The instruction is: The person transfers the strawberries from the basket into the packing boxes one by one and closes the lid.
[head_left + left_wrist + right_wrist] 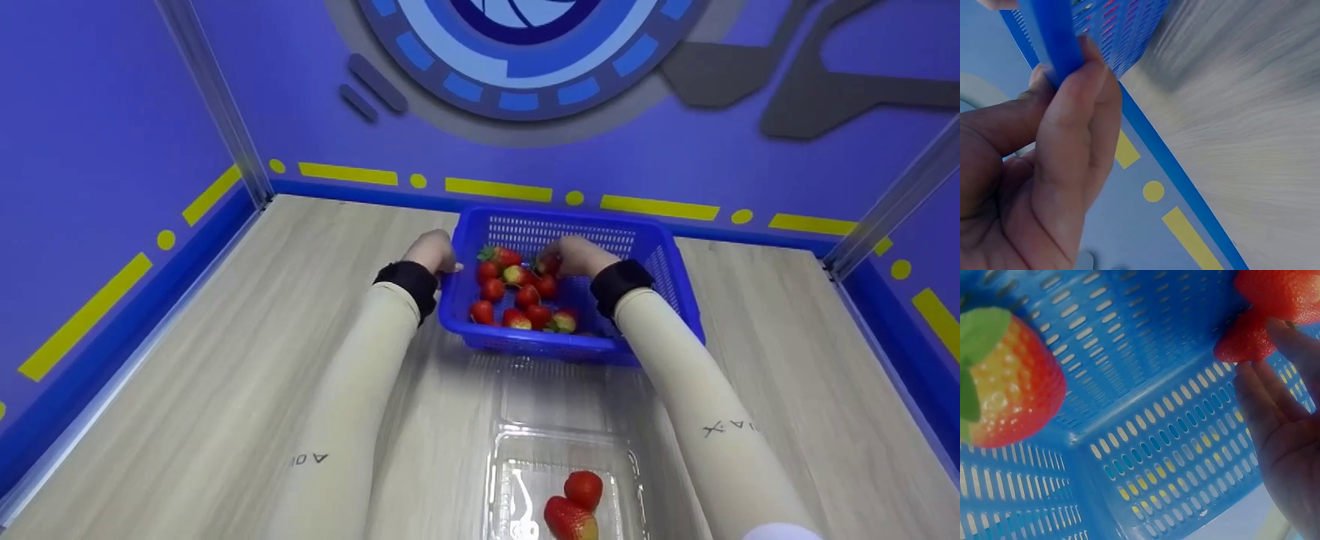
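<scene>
A blue plastic basket (555, 345) with slotted walls holds several red strawberries (527, 295), bunched toward its left side. At the basket's left rim my left hand (431, 251) pinches the edge between thumb and fingers; the left wrist view shows this hand (1067, 146) close up. My right hand (577, 256) reaches inside the basket. In the right wrist view, thumb and fingertips of this hand (1292, 405) pinch a strawberry (1247, 337) from two sides. Another strawberry (1275, 292) sits right above it, and one with green leaves (1016, 382) is near the camera.
In front of the basket, a clear plastic tray (491, 480) lies on the wood-grain table (225, 390), with a red strawberry (583, 490) and a larger one (570, 519) inside. Blue panels (97, 112) with yellow markings enclose the table at the back and both sides.
</scene>
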`<state>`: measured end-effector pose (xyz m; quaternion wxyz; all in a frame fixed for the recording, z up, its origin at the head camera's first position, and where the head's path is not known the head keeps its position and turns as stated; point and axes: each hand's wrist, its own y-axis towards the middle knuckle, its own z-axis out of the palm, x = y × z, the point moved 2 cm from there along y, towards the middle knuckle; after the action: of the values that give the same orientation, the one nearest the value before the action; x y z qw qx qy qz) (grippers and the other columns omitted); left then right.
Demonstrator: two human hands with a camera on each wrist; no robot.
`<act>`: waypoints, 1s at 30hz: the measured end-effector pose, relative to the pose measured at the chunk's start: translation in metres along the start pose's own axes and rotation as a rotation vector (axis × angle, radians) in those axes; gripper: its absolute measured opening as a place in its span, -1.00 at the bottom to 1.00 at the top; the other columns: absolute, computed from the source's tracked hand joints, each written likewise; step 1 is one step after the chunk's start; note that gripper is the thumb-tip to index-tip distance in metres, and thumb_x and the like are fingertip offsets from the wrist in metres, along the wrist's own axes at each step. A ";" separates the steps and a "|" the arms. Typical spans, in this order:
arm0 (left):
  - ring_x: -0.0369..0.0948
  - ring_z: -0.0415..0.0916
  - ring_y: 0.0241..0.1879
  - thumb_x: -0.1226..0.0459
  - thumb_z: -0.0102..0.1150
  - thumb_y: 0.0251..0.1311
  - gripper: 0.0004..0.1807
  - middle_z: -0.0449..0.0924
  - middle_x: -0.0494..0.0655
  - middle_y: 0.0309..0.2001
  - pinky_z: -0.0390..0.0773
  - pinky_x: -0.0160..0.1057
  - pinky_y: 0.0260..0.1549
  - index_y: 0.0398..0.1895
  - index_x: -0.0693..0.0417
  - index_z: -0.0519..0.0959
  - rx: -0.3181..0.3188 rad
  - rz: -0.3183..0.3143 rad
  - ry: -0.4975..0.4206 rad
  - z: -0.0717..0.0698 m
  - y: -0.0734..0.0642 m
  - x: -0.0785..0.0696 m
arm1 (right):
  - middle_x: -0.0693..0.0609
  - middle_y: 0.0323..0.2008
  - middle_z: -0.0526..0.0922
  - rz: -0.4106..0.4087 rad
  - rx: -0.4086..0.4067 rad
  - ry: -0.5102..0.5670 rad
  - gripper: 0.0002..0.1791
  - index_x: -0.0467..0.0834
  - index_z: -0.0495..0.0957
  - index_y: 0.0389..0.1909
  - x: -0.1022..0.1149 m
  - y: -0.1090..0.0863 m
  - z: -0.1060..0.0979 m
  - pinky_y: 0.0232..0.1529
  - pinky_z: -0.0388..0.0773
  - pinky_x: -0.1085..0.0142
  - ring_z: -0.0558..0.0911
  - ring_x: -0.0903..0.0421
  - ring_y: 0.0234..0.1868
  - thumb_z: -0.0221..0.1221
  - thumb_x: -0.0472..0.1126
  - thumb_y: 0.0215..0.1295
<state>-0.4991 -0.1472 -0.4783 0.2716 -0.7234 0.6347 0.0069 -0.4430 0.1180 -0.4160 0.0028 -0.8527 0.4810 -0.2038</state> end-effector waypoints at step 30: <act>-0.10 0.68 -0.25 0.06 0.44 0.18 -0.55 0.72 0.07 -0.21 0.69 -0.32 -0.22 -0.09 0.26 0.61 -0.066 0.096 0.117 0.010 0.013 0.002 | -0.30 0.00 0.69 0.136 0.087 -0.058 -0.56 -0.27 0.64 0.08 -0.020 -0.031 -0.005 -0.01 0.61 0.07 0.56 -0.11 -0.10 0.26 -0.48 0.12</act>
<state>-0.5073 -0.1454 -0.4921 0.2094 -0.6999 0.6829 -0.0017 -0.4285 0.1519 -0.4118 0.0676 -0.8227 0.5281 -0.1993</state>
